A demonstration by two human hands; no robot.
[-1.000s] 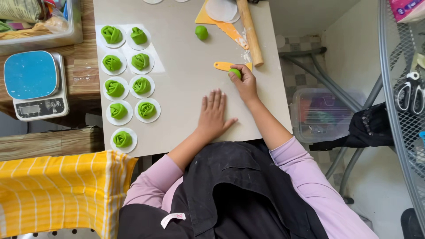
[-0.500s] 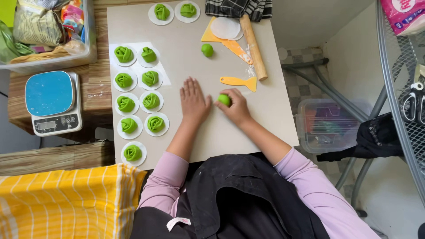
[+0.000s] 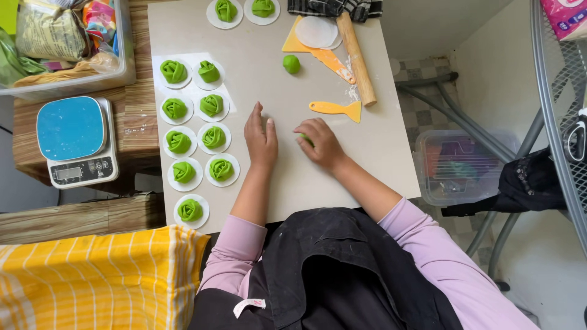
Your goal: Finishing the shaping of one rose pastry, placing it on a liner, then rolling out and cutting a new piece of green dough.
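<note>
scraper (image 3: 336,109) lies between rolling pin (image 3: 357,59) and right hand (image 3: 321,144).

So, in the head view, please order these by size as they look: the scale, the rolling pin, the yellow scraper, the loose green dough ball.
1. Scale, largest by area.
2. Rolling pin, long but thin.
3. Yellow scraper.
4. Green dough ball, smallest.
All lie at roughly similar depth, so the order seems safe.

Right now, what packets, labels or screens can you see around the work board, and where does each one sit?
Kitchen scale: left of the board, blue platform, white base with a small grey screen.
Clear plastic tub: top left, filled with crumpled food bags.
Pink package: top right corner, printed in blue.
White tag: on the dark apron, bottom centre.
</note>
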